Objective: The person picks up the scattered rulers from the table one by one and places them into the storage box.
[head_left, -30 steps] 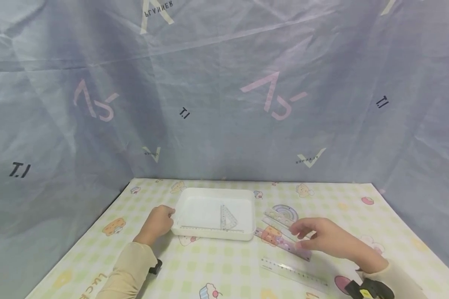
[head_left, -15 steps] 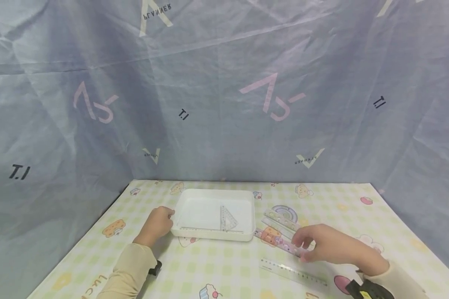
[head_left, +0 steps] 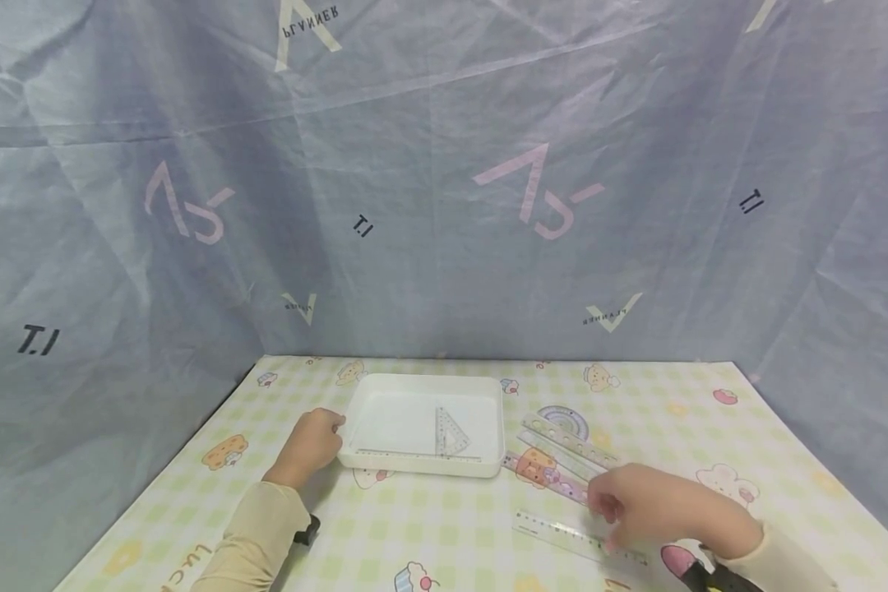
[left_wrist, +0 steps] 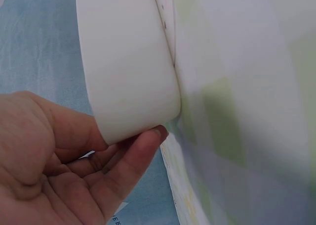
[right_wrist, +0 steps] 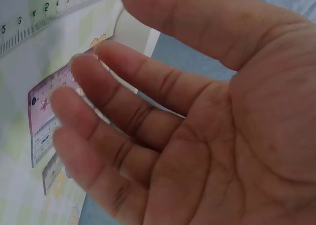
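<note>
Right hand (head_left: 654, 506) poised over a clear, straight plastic ruler (head_left: 551, 532), the one nearest the person on the green-and-white checked tablecloth (head_left: 466, 522); its fingers are loosely bent, thumb apart, with nothing grasped; whether a fingertip touches the ruler cannot be told. Left hand (head_left: 311, 448) pinching the left end of a shallow, white, rectangular plastic tray (head_left: 422, 469), thumb at the rim, fingertips low on the outer wall; within the tray lie a clear, triangular plastic set square (head_left: 442, 434), right of centre, and a slim, clear, straight measuring strip (head_left: 403, 454) along the near wall. To the tray's right lie a pink-and-purple plastic ruler (head_left: 568, 489), a clear, blue-marked ruler (right_wrist: 42, 146), a greyish, translucent ruler with round holes (head_left: 555, 429) and, just beyond it, a clear, semicircular protractor (head_left: 573, 417). Step in hand, by judgement: taking up another instrument for the tray, the nearest ruler being the likely choice; the next move appears to call for thumb and fingertips at the ruler's edges, since so thin and flat a piece should resist lifting by its face; the left hand would meanwhile steady the tray.
</note>
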Demonstrator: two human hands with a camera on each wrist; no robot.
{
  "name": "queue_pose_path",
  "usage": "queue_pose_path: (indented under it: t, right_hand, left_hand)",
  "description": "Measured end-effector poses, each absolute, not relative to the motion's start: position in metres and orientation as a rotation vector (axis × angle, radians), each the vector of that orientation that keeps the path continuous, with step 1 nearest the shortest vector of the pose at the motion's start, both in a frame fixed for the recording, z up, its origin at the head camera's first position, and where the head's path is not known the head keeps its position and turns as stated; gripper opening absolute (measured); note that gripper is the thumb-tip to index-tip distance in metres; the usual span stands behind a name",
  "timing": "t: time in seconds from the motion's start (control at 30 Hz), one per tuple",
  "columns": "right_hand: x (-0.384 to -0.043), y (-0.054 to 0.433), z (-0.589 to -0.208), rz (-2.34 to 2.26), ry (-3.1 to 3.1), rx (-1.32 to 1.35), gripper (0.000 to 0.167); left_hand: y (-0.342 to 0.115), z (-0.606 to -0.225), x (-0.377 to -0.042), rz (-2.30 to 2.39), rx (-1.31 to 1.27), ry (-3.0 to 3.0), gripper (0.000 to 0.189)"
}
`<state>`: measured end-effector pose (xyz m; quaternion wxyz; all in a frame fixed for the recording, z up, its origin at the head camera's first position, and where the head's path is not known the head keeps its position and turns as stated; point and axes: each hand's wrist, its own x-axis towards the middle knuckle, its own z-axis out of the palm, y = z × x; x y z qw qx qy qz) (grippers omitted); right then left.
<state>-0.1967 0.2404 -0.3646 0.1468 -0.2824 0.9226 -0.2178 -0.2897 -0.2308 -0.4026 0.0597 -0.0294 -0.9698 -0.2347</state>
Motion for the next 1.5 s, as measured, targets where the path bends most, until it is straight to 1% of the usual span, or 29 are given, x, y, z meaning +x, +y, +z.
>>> queue_pose_path:
  t: [0.47,0.8,1.0,1.23,1.5]
  right_hand:
    - [-0.187,0.232,-0.374,-0.467,2.688,-0.663,0.035]
    - [-0.187,0.221,-0.380,-0.348,2.715,-0.464,0.038]
    - [-0.189,0.220,-0.381,-0.289,2.744,-0.417,0.043]
    - [-0.188,0.221,-0.382,-0.303,2.736,-0.404,0.038]
    - [-0.187,0.221,-0.383,-0.351,2.712,-0.424,0.037]
  left_hand:
    - [-0.229,-0.402,-0.290,-0.694,-0.101,-2.926,0.040]
    - [-0.228,-0.403,-0.291,-0.689,-0.106,-2.920,0.040]
    - [-0.228,-0.401,-0.290,-0.694,-0.116,-2.914,0.040]
    - [-0.227,-0.399,-0.288,-0.698,-0.091,-2.921,0.040]
    - [-0.229,-0.400,-0.288,-0.692,-0.086,-2.935,0.039]
